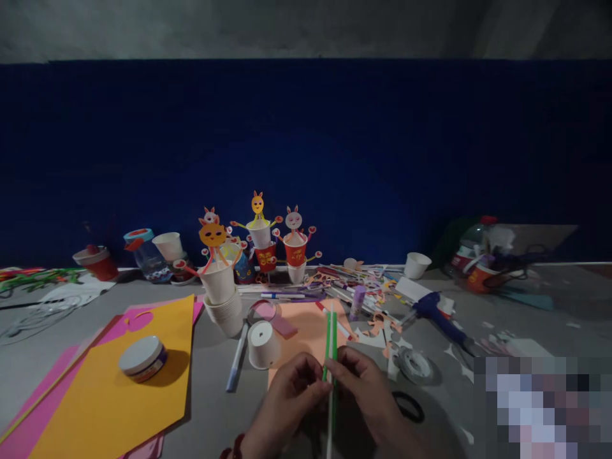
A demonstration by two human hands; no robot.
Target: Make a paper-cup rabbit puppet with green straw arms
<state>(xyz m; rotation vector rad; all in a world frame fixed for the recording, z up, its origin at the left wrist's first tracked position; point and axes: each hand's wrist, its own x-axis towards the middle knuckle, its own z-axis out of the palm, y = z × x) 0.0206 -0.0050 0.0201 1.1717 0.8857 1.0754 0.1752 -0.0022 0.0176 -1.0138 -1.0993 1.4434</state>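
Against a dark blue wall (306, 140), a cluttered grey table (210, 408) is seen, and over its near middle, green and white strips (333, 350) are pinched! Thumb and fingers are closed on them by left hand (299, 392) and right hand (363, 386) alike, apparently for alignment; a glue gun (434, 306) is parked clear, rightward.

Craft workspace: glue gun (442, 320), coloured paper (157, 408), paper-cup figures (295, 248), paper scraps (375, 340).

The sole view, worn on the head, looks forward and down across the grey worktop (205, 424) to its far edge, facing the dark blue wall (306, 134) (left hand (295, 394) and right hand (362, 386) close).
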